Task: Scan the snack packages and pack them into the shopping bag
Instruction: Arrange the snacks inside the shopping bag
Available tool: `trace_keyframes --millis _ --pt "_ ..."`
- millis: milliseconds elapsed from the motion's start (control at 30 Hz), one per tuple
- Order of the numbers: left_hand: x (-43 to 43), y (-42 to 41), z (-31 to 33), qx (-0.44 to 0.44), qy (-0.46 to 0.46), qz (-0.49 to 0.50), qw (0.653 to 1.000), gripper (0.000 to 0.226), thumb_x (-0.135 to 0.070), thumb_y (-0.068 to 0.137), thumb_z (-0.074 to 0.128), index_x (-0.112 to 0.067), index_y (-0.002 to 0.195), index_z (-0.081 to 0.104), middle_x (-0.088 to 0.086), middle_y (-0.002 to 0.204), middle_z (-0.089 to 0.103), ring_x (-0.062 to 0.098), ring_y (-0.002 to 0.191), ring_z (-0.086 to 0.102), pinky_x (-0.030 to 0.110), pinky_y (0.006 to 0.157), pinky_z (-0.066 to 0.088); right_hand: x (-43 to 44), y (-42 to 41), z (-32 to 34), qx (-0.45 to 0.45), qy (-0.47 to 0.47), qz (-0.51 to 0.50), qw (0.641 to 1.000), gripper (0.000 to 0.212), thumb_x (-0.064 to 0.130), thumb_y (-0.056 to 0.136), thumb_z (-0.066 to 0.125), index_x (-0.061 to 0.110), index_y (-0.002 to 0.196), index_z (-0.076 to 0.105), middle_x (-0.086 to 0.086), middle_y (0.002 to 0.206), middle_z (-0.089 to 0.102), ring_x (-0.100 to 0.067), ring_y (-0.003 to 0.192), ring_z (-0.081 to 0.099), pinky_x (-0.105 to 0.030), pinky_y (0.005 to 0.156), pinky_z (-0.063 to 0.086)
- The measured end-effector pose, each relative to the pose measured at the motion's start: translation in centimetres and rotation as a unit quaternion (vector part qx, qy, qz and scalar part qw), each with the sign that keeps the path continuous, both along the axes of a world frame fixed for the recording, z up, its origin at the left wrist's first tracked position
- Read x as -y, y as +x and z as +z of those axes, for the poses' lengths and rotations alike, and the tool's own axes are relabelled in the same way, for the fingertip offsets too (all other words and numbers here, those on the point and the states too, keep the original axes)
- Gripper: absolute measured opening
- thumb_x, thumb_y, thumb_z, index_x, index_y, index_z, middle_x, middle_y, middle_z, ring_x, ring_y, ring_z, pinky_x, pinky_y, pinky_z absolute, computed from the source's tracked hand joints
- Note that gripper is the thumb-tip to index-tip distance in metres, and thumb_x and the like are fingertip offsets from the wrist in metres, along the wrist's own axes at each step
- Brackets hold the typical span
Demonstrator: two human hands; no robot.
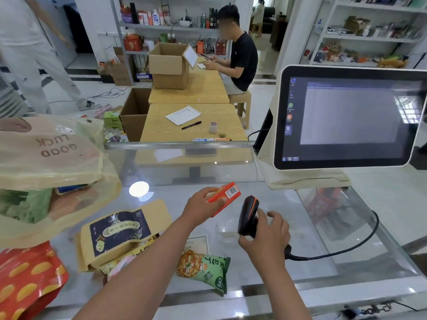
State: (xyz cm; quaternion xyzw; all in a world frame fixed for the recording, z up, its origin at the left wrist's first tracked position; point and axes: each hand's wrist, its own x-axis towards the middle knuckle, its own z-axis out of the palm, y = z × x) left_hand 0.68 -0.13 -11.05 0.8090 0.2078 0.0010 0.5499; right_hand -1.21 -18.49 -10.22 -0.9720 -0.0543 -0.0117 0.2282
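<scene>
Left hand (pixel 203 203) holds the orange box (pixel 225 197) barcode-up over the bench (pixel 300 239) middle; right hand (pixel 265 229) grips the scanner (pixel 248 214). Shopping bag (pixel 53 158) at the left edge looks partly filled, but several snack packs (pixel 203 269) near the front edge still wait.

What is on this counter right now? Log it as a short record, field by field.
left hand: holds orange box, barcode up
right hand: grips scanner, aimed toward box
bag: at left on counter, items inside
unpacked: green packet, kraft pouch, red packet
screen: on, at right
</scene>
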Motion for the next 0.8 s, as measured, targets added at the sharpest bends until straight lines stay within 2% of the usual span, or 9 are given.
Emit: trace_keyframes --millis 133,233,300,367,400,467,667,733,800 --pt "-0.4 -0.1 1.0 0.022 -0.040 0.048 0.998 0.051 -0.048 0.081 0.071 -0.028 0.125 0.058 0.002 0.127 0.057 0.015 0.104 0.056 0.020 0.069 0.050 -2.3 -0.4 2.3 0.044 0.109 0.031 0.993 0.055 0.027 0.080 0.069 0.020 0.131 0.049 -0.002 0.116 0.048 -0.021 0.107 0.040 -0.029 0.090 0.034" --pt "-1.5 -0.8 2.4 0.050 -0.063 0.064 0.995 0.050 -0.051 0.078 0.072 -0.029 0.122 0.060 0.000 0.123 0.059 0.014 0.103 0.059 0.020 0.068 0.051 -4.7 -0.4 3.9 -0.057 0.287 0.022 0.956 0.044 0.027 0.087 0.065 0.019 0.128 0.048 0.001 0.105 0.056 -0.017 0.096 0.056 -0.024 0.078 0.046" --pt "-2.6 -1.7 3.6 0.070 -0.058 0.069 0.993 0.045 -0.047 0.078 0.073 -0.032 0.118 0.059 -0.003 0.117 0.061 0.011 0.099 0.060 0.021 0.067 0.053 -6.8 -0.1 4.6 -0.195 0.404 -0.012 0.894 0.047 0.033 0.088 0.065 0.018 0.128 0.045 -0.001 0.100 0.063 -0.015 0.091 0.064 -0.025 0.080 0.051" --pt "-3.7 -2.9 4.6 0.085 -0.028 0.073 0.993 0.039 -0.042 0.077 0.076 -0.039 0.112 0.058 -0.008 0.110 0.065 0.009 0.094 0.064 0.026 0.073 0.057 -9.3 0.1 5.0 -0.315 0.523 -0.030 0.791 0.049 0.038 0.088 0.066 0.015 0.125 0.046 -0.009 0.101 0.068 -0.022 0.088 0.071 -0.035 0.086 0.056" --pt "-4.4 -3.6 5.1 0.088 0.003 0.074 0.993 0.037 -0.040 0.075 0.076 -0.044 0.107 0.058 -0.011 0.105 0.067 0.006 0.091 0.065 0.027 0.076 0.057 -10.6 0.1 5.1 -0.350 0.565 -0.025 0.746 0.049 0.037 0.089 0.064 0.010 0.126 0.049 -0.013 0.104 0.069 -0.024 0.088 0.072 -0.036 0.085 0.057" --pt "-5.8 -5.1 6.1 0.093 0.084 0.074 0.989 0.037 -0.036 0.071 0.075 -0.047 0.102 0.056 -0.014 0.098 0.068 0.004 0.087 0.064 0.028 0.078 0.056 -13.0 -0.2 5.4 -0.378 0.602 0.001 0.704 0.041 0.033 0.092 0.060 0.006 0.123 0.057 -0.016 0.104 0.071 -0.026 0.086 0.072 -0.033 0.076 0.058" --pt "-10.7 -9.8 8.0 0.139 0.209 0.075 0.965 0.051 -0.030 0.067 0.074 -0.042 0.110 0.051 -0.021 0.089 0.059 0.003 0.085 0.059 0.024 0.075 0.051 -19.7 -2.6 6.0 -0.410 0.614 -0.001 0.675 0.042 0.022 0.086 0.068 0.008 0.123 0.056 -0.016 0.104 0.071 -0.028 0.092 0.070 -0.032 0.061 0.057" --pt "-12.6 -11.8 8.1 0.154 0.189 0.069 0.967 0.049 -0.032 0.070 0.076 -0.045 0.110 0.049 -0.019 0.100 0.061 0.000 0.090 0.060 0.020 0.077 0.050 -21.3 -3.2 6.2 -0.419 0.604 0.007 0.679 0.038 0.018 0.087 0.067 0.006 0.121 0.056 -0.018 0.102 0.071 -0.029 0.088 0.070 -0.030 0.055 0.056" --pt "-14.8 -13.8 8.1 0.170 0.105 0.083 0.976 0.043 -0.033 0.076 0.076 -0.044 0.110 0.051 -0.018 0.110 0.063 -0.001 0.098 0.061 0.016 0.081 0.049 -22.7 -3.7 6.5 -0.432 0.590 0.035 0.681 0.036 0.018 0.088 0.066 0.006 0.121 0.056 -0.018 0.101 0.071 -0.029 0.087 0.070 -0.031 0.054 0.056"
